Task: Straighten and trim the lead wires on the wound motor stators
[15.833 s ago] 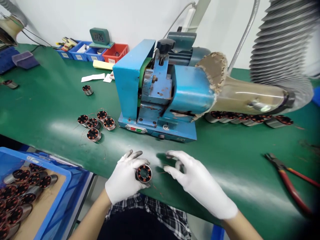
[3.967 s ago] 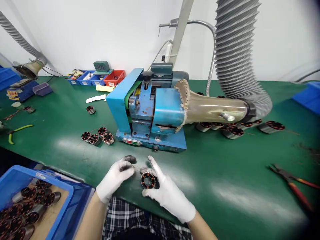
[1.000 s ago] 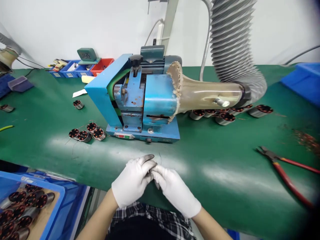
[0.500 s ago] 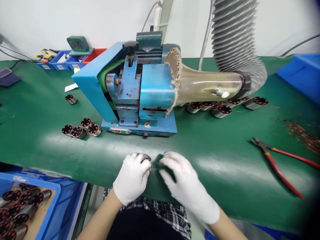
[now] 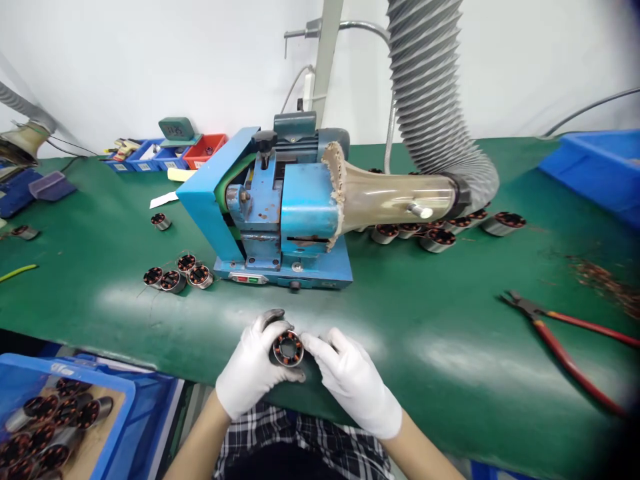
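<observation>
My left hand (image 5: 250, 367), in a white glove with dark fingertips, is wrapped round a small metal stator (image 5: 287, 348) with copper windings, its open end facing me. My right hand (image 5: 353, 383), also gloved, touches the stator's right side with curled fingers. Both hands rest at the near edge of the green table (image 5: 425, 320), in front of a blue machine (image 5: 270, 207).
Three stators (image 5: 176, 277) lie left of the machine, one more (image 5: 161, 221) farther back, and a row (image 5: 440, 233) under the clear nozzle and ribbed hose (image 5: 435, 87). Red-handled pliers (image 5: 565, 347) lie at right. A blue crate of stators (image 5: 55, 420) stands lower left. Small bins (image 5: 165, 150) sit at the back.
The stator, hidden between my hands a moment ago, now shows in my left hand with its open end toward me. My right hand has closed in on its right side.
</observation>
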`<state>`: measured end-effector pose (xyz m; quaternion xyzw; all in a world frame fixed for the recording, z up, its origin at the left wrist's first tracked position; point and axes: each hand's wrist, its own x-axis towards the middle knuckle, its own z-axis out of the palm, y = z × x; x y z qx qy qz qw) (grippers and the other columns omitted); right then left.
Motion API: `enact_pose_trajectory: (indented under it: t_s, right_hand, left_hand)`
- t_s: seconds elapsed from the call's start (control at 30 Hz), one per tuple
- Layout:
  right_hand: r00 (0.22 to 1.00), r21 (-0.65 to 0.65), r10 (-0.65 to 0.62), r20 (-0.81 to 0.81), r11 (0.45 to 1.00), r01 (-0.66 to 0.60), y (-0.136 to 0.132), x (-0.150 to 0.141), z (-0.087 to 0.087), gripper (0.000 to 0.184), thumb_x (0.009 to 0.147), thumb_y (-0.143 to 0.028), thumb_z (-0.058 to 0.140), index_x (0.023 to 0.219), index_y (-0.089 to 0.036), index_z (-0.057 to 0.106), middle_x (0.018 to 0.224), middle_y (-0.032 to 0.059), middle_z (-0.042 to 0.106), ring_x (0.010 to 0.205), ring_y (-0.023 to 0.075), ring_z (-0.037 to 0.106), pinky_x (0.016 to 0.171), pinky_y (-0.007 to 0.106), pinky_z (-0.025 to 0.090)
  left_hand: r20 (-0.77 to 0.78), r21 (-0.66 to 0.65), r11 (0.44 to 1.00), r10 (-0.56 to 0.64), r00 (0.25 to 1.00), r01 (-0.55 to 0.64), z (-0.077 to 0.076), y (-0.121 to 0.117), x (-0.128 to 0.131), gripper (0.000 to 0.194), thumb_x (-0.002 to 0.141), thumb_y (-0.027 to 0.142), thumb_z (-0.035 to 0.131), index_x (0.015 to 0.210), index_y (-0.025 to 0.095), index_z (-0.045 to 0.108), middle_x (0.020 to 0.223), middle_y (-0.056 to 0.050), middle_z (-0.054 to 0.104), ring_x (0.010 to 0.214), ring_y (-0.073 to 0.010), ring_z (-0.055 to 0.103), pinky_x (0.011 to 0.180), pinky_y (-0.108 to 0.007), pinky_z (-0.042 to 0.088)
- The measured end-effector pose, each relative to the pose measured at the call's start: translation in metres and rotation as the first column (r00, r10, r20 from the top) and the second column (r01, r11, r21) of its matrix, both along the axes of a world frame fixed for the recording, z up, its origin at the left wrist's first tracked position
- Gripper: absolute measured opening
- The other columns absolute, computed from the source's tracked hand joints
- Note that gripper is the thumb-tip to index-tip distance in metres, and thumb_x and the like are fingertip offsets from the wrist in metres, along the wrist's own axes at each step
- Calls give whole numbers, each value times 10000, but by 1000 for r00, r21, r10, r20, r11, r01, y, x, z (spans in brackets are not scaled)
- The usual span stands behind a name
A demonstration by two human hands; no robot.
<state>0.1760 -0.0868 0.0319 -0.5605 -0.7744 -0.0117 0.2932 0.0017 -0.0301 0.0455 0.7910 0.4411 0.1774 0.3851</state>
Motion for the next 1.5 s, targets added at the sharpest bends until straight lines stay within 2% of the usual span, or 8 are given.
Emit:
enact_pose_trajectory:
  t_s: [0.2, 0.3, 0.43, 0.7, 0.93, 1.13, 1.3, 1.5]
  right_hand:
    - [892, -269, -74, -446, 962, -55, 3, -5, 46, 193, 815, -145, 447, 669, -185, 566, 635, 12, 505, 572, 139, 487, 534, 244, 386]
    - [625, -543, -269, -732, 785, -298, 5, -8, 57, 224, 789, -249, 493, 574, -195, 465, 526, -41, 419, 471, 110, 426, 470, 229, 337]
    - [326, -556, -453, -830, 627, -545, 5, -12, 61, 295, 770, -400, 532, 582, -198, 429, 422, -75, 376, 375, 77, 322, 406, 215, 257]
    - [726, -560, -314, -612, 820, -117, -1, -18, 77, 257, 802, -243, 465, 550, -199, 454, 585, -11, 462, 609, 149, 466, 594, 276, 343]
    - [431, -610, -445, -785, 675, -415, 0, -16, 83, 254, 746, -371, 509, 572, -204, 429, 451, -63, 403, 404, 95, 376, 436, 233, 305]
    - [475, -600, -428, -769, 741, -302, -3, -19, 77, 252, 764, -318, 520, 556, -185, 469, 531, -51, 406, 463, 95, 411, 474, 231, 328]
    - [368, -605, -481, -795, 659, -446, -1, -22, 76, 257, 746, -370, 530, 577, -199, 439, 440, -66, 409, 397, 91, 369, 425, 224, 303]
    - [658, -566, -393, -642, 822, -61, -5, -26, 66, 226, 796, -276, 480, 588, -189, 503, 600, -12, 465, 563, 130, 458, 555, 255, 355]
  left_hand:
    - [407, -169, 984, 129, 904, -64, 24, -20, 3, 336, 636, 19, 634, 891, 231, 580, 991, -10, 595, 955, -183, 577, 860, -309, 468]
    - [465, 18, 997, 58, 883, -75, 37, -23, -3, 254, 672, 54, 639, 848, 233, 595, 996, -22, 572, 1033, -200, 527, 907, -325, 437]
    - [313, 165, 985, -1, 950, -53, 40, -24, -13, 595, 630, 79, 708, 1147, 269, 481, 1150, -61, 515, 1138, -236, 457, 963, -381, 398]
    - [418, 7, 989, -138, 898, 149, 58, -24, -18, 208, 704, 64, 612, 813, 241, 618, 904, -20, 613, 975, -209, 557, 903, -358, 449]
    - [201, 224, 972, 32, 979, -78, 56, -29, -12, 573, 680, 50, 636, 1177, 287, 479, 1191, -69, 463, 1144, -234, 459, 957, -378, 414]
    - [420, 114, 994, -51, 906, 3, 58, -26, -12, 359, 654, 11, 637, 900, 262, 565, 991, -8, 554, 986, -179, 546, 865, -291, 463]
    - [301, 292, 956, -72, 951, -20, 50, -26, -20, 563, 688, 3, 610, 1168, 263, 473, 1192, -81, 478, 1168, -226, 436, 972, -370, 387]
    - [318, 38, 985, -171, 933, 168, 50, -20, -20, 296, 642, 23, 640, 842, 232, 576, 930, -16, 575, 936, -180, 561, 826, -282, 479]
